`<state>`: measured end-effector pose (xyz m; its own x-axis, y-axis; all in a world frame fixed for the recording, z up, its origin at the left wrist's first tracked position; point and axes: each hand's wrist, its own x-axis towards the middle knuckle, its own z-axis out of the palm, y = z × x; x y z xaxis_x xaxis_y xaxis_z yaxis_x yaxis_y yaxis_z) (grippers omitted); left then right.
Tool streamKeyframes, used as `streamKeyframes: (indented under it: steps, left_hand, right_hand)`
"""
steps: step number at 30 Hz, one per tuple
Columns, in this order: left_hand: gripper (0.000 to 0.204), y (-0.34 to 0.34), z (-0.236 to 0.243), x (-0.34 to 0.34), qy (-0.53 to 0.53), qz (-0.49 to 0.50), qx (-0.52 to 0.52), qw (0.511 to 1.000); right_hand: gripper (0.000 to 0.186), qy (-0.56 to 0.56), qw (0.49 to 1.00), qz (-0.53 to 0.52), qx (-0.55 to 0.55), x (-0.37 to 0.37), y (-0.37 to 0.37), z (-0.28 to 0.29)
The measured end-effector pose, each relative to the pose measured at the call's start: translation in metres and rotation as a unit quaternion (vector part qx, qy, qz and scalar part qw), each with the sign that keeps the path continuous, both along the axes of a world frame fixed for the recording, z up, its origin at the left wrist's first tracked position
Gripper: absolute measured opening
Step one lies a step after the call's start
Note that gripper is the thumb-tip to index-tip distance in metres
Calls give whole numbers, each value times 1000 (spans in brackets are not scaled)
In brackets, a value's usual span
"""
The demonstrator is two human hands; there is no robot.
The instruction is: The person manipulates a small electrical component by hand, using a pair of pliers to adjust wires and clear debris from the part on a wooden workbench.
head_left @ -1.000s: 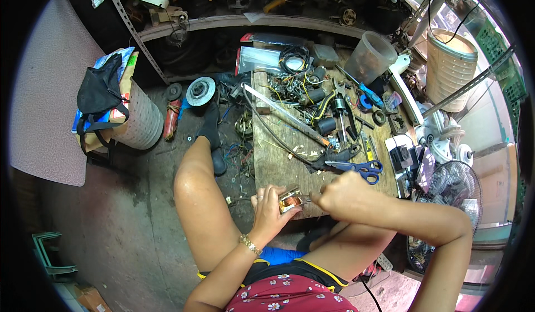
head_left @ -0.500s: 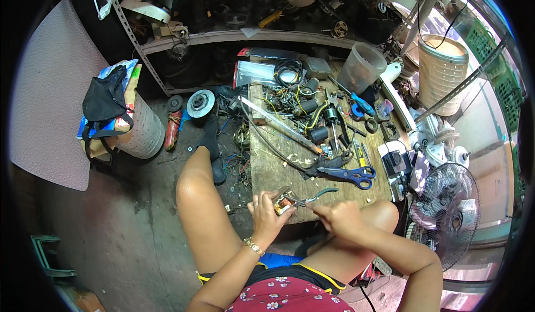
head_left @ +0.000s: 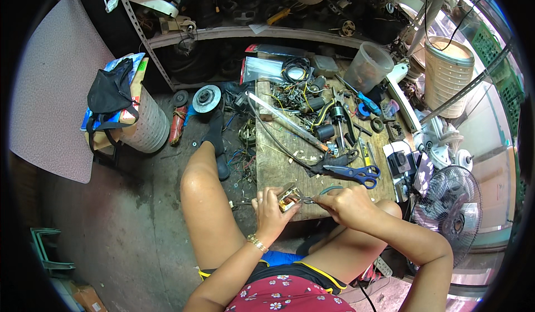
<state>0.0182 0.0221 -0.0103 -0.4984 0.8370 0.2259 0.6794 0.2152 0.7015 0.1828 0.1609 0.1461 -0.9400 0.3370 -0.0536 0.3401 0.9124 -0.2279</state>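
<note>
Grasping coil (head_left: pixel 288 203) in left hand (head_left: pixel 269 214), over near left corner of bench (head_left: pixel 273 172) as seen from above. Cannot tell whether raised or resting on wood. Wrapped from the left, leaving copper windings and right end in view. Clenching pliers (head_left: pixel 307 200) in right hand (head_left: pixel 354 207), with nose turned left toward coil's right end; cannot tell touching from just beside. Showing one handle beyond the knuckles.

Edges: dropping at bench's left side to littered floor (head_left: pixel 139 217); running along the near side below coil, between knees (head_left: pixel 196 185). Bounded at right by fan (head_left: pixel 454 217), well apart from right hand.

Room: opening onto bare wood left of scissors (head_left: pixel 365 174) and in from the left edge. Tightening just past right hand, at scissors with blades pointing left, beside cord (head_left: pixel 277 143). Crowded farther off with metal strip (head_left: pixel 284 118), box cutter (head_left: pixel 365 153) and loose parts (head_left: pixel 287 96), up to tub (head_left: pixel 369 67) at far right.
</note>
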Motion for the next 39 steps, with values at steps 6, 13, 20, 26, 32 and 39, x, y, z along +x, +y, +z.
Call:
streamKeyframes:
  steps: [6,13,20,26,32,39]
  left_hand:
    - [62,0,0,-1,0,4,6,1000]
    - [62,1,-1,0,10,8,-3,1000]
    - [61,0,-11,4,6,20,5,1000]
    - [65,0,6,-2,-5,-12,3,1000]
    - [70,-1,6,-6,27,-24,-13,999]
    - [69,1,7,-8,11,-29,-22,999]
  right_hand:
    - [30,-48,999,16,17,-7,0,3]
    - [12,-117,983,134,51,-73,7,48]
    - [14,-131,989,61,34,-69,-25,33]
    - [35,-40,998,-28,37,-5,-51,-9]
    - [37,25,994,-105,-17,30,-62,-80]
    - [33,157,973,-166,-37,21,-69,-132]
